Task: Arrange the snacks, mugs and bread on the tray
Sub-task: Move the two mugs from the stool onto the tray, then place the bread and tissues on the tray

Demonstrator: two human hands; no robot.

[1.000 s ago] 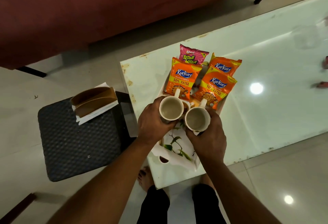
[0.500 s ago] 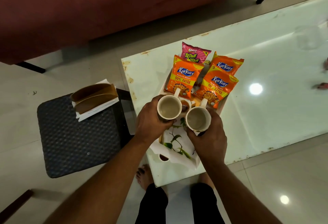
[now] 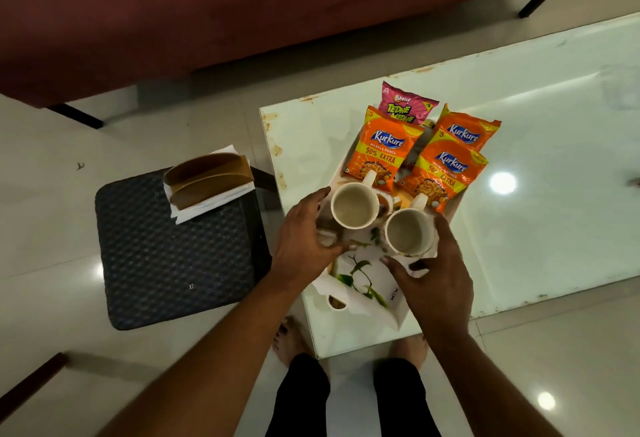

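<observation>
A white tray [image 3: 360,301] with a green leaf print lies at the near left corner of the glass table. Two cream mugs stand on it side by side: the left mug [image 3: 354,206] and the right mug [image 3: 408,231]. Behind them lie three orange Kurkure packets [image 3: 384,147] and a pink Bingo packet [image 3: 405,106]. My left hand [image 3: 304,239] hovers just left of the left mug, fingers spread and off it. My right hand [image 3: 436,277] is beside the right mug, fingers loose, its index finger along the mug's right wall. Something small and brown between the mugs is mostly hidden.
The glass-topped table [image 3: 540,166] stretches right, with a lamp glare on it. Left of it stands a dark woven stool [image 3: 173,256] carrying a brown holder on white napkins [image 3: 207,180]. A dark red sofa [image 3: 242,7] lies beyond. My bare feet are under the table's near edge.
Both hands held the mugs a second ago. The mugs now stand on the tray and both hands have let go and opened, drawing slightly back.
</observation>
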